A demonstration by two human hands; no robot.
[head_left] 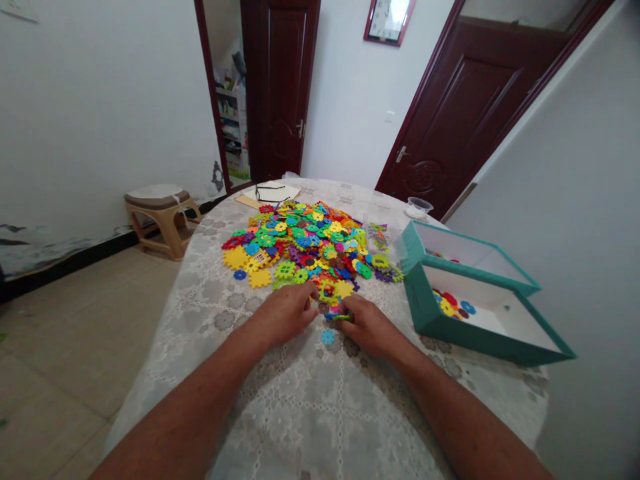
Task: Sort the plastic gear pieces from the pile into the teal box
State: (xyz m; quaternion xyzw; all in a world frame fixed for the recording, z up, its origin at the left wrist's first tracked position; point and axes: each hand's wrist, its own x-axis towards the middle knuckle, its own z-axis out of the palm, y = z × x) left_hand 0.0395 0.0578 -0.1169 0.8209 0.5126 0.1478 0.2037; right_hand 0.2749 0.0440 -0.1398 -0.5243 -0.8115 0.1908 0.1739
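A heap of colourful plastic gear-shaped building pieces (310, 233) lies on the table in front of me. My left hand (293, 312) is at the heap's near edge, fingers curled and thumb apart from the forefinger, with no piece plainly between them. Across from it, my right hand (369, 325) pinches a few gear pieces (342, 318), green and blue, edge-on between thumb and fingers. A light-blue gear piece (327, 337) lies flat on the cloth just below the hands. Yellow square pieces (260, 278) rest at the heap's left front.
At right stands a teal box (480, 340) with a white inside and some gear pieces in it, its second tray behind. Eyeglasses (273, 193) lie on papers at the back. A clear plastic bowl (419, 205) sits at the back right. A stool (163, 213) stands left of the table.
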